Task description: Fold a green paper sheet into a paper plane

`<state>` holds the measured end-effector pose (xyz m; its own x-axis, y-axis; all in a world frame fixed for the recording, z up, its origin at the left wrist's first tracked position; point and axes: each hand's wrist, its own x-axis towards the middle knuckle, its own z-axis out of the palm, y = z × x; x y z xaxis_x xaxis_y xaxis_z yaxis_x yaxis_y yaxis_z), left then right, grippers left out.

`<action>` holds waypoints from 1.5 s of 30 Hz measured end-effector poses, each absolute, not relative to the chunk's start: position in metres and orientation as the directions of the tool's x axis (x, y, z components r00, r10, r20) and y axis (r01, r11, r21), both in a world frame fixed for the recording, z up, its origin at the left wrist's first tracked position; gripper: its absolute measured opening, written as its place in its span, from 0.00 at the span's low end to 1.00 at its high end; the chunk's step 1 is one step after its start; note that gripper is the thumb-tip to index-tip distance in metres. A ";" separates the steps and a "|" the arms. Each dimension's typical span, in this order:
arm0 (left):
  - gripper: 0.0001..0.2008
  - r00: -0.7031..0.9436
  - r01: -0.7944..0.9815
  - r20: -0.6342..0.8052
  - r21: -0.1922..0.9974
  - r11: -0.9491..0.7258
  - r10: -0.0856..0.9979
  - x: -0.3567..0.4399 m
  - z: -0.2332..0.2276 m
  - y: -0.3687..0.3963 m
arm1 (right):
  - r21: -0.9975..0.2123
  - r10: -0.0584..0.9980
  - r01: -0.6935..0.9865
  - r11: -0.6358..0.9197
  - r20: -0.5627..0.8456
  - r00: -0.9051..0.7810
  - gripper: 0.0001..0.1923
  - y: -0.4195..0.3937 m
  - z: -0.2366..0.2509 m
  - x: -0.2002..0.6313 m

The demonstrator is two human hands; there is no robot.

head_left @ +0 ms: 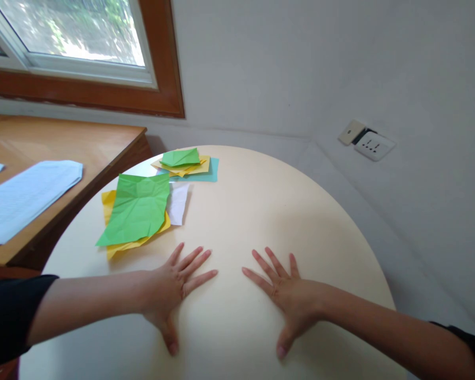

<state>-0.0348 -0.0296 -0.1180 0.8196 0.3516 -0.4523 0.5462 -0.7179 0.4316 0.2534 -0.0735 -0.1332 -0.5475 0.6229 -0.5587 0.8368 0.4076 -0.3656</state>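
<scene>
L hand [170,293] and R hand [291,301] are being pressed flat on the table [261,211], fingers spread, nothing grasped. No fold is being worked yet, by the look. Nearest paper: green sheet [136,208], just beyond L hand, to be reached for first. Approx 7 sheets are lying in 2 piles.

Two hands, left [170,295] and right [291,301], lie on one round bench [261,211] with two green sheets [136,208] [180,157], two yellow sheets [110,203] [190,169], one teal sheet [206,175] and one white sheet [178,203].
</scene>
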 end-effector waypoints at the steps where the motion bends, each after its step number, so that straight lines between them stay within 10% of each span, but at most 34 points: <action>1: 0.61 0.821 0.545 -0.450 0.431 -0.719 0.352 -0.035 -0.118 -0.030 | -0.366 0.620 0.837 0.407 -0.562 -0.547 0.70 -0.073 -0.132 0.253; 9: 0.62 0.861 0.485 -0.391 0.434 -0.759 0.326 -0.041 -0.120 -0.030 | -0.326 0.621 0.882 0.340 -0.626 -0.471 0.57 -0.076 -0.111 0.243; 23: 0.49 0.878 0.478 -0.209 0.345 -0.808 0.430 -0.048 -0.131 -0.043 | -0.252 0.815 0.838 0.484 -0.219 -0.536 0.40 -0.101 -0.138 0.251; 45: 0.41 0.942 0.327 -0.036 0.323 -0.888 0.334 -0.044 -0.129 -0.046 | -0.241 0.674 0.681 0.691 -0.126 -0.728 0.34 -0.098 -0.136 0.249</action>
